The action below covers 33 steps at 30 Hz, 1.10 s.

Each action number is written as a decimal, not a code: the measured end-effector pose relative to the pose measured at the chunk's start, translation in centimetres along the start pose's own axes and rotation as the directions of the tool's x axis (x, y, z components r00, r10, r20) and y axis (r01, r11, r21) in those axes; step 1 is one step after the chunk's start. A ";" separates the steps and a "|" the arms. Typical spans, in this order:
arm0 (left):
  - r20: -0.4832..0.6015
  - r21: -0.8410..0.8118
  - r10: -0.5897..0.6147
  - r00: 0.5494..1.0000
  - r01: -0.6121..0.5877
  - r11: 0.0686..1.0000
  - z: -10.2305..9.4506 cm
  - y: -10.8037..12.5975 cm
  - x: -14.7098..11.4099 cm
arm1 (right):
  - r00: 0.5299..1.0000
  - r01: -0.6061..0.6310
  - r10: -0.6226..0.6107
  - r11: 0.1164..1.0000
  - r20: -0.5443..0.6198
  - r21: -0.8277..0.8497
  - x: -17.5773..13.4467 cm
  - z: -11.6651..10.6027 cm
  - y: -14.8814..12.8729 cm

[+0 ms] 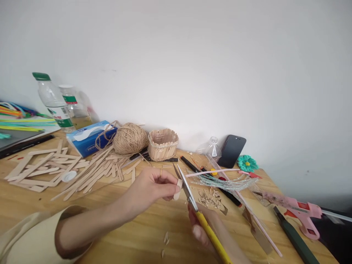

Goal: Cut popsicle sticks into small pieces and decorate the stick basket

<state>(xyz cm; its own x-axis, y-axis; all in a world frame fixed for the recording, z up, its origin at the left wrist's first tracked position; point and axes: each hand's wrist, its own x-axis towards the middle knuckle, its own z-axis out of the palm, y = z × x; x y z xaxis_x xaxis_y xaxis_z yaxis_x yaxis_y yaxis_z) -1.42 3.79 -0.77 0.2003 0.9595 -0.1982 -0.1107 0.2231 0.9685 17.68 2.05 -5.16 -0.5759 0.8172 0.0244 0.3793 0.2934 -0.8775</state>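
Note:
My left hand (155, 185) pinches a short piece of wooden craft stick (176, 195) between thumb and fingers. In my right hand (203, 229) is a pair of scissors with yellow handles (210, 234), held low at the centre. The scissor blades point up and away, slightly parted, right beside the stick piece; I cannot tell whether they touch it. Small wood clippings (211, 198) lie in a pile beyond my right hand, and a few more chips (166, 237) are on the table nearer me. Part of the right hand's grip is hidden by the handles.
Loose craft sticks (41, 170) cover the left side, near a twine ball (130, 138), a tissue pack (92, 137) and bottles (52, 102). A small stick basket (163, 150) stands by the wall. Rightward are a phone (231, 151), markers, a pink glue gun (302, 211) and a cutter (294, 234).

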 end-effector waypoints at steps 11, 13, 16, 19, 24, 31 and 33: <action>0.008 -0.026 -0.005 1.000 0.006 1.000 0.1 -0.4 0.0 | 0.989 -0.066 0.040 0.980 0.143 0.185 0.4 1.2 4.9; 0.009 -0.035 -0.008 1.000 0.008 0.999 0.2 -0.5 0.0 | 0.986 -0.071 0.040 0.980 0.160 0.187 0.3 1.0 4.7; 0.011 -0.049 -0.015 1.000 0.016 0.999 0.3 -0.7 -0.1 | 0.993 -0.045 0.027 0.985 0.111 0.168 0.0 0.6 3.4; 0.014 -0.067 -0.017 1.000 0.018 0.998 0.3 -0.8 -0.1 | 0.999 -0.034 0.032 0.989 0.018 0.145 -0.4 0.6 2.0; 0.030 -0.066 -0.019 0.999 0.021 0.998 0.4 -0.7 -0.2 | 0.999 -0.048 0.049 0.992 -0.007 0.121 -0.6 0.8 0.9; 0.049 -0.080 -0.017 0.999 0.021 0.997 0.5 -0.6 -0.3 | 0.997 -0.072 0.072 0.989 0.004 0.126 -0.5 0.8 0.7; 0.051 -0.079 -0.021 0.998 0.025 0.997 0.5 -0.7 -0.2 | 0.997 -0.080 0.079 0.987 0.013 0.138 -0.5 0.8 0.7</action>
<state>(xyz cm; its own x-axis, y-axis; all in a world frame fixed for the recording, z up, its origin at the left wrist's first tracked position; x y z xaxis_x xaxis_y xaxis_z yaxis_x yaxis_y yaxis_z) -0.90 3.34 -1.29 0.2515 0.9447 -0.2106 -0.1822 0.2600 0.9483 17.64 1.43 -6.15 -0.5532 0.8315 -0.0514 0.3206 0.1555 -0.9344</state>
